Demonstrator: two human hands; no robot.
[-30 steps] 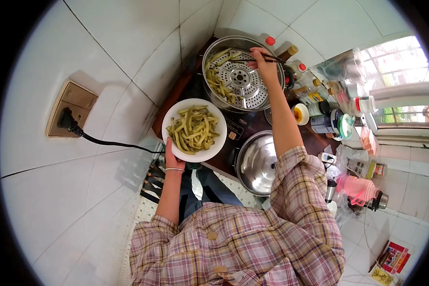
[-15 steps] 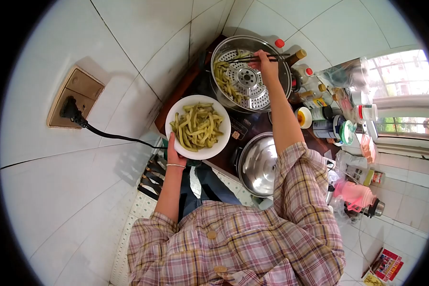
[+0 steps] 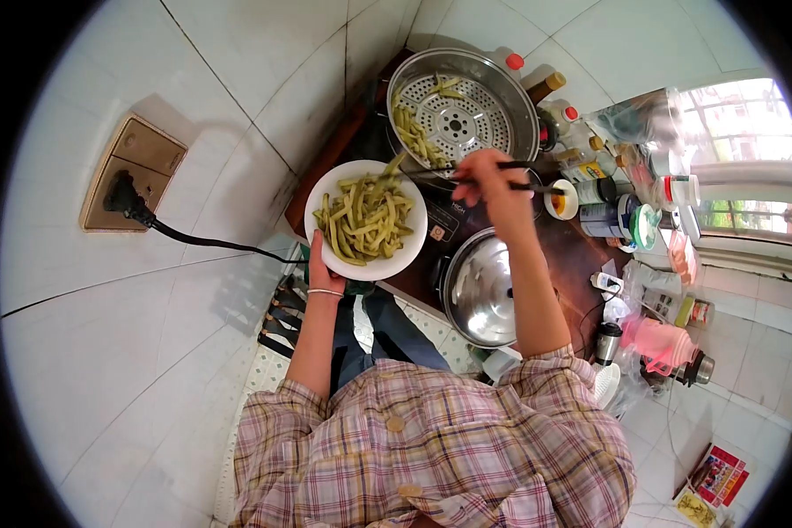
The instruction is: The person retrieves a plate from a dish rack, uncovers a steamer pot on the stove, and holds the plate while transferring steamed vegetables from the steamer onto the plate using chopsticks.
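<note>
My left hand [image 3: 318,263] grips the near left rim of a white plate [image 3: 420,227], its thumb along the edge. Green vegetable strips [image 3: 368,222] are heaped on the plate. My right hand [image 3: 491,187], slightly blurred, is closed around dark chopsticks [image 3: 433,173]. Their tips are over the plate's far edge, where a green strip seems to be pinched between them. Beyond the plate stands a steel steamer [image 3: 487,132] with a perforated bottom. More green strips [image 3: 412,130] lie along its left side, with a few at the back.
A shiny pot lid [image 3: 481,290] lies on the dark counter right of the plate. A small white bowl [image 3: 561,201], bottles and jars [image 3: 600,220] crowd the window side. From the wall socket [image 3: 135,176] a black cord [image 3: 229,255] runs toward the counter. A pink thermos [image 3: 664,346] stands farther right.
My right hand has moved the chopsticks from above the steamer back toward me, to the plate. Fewer strips lie in the steamer's left side. My left hand still holds the plate.
</note>
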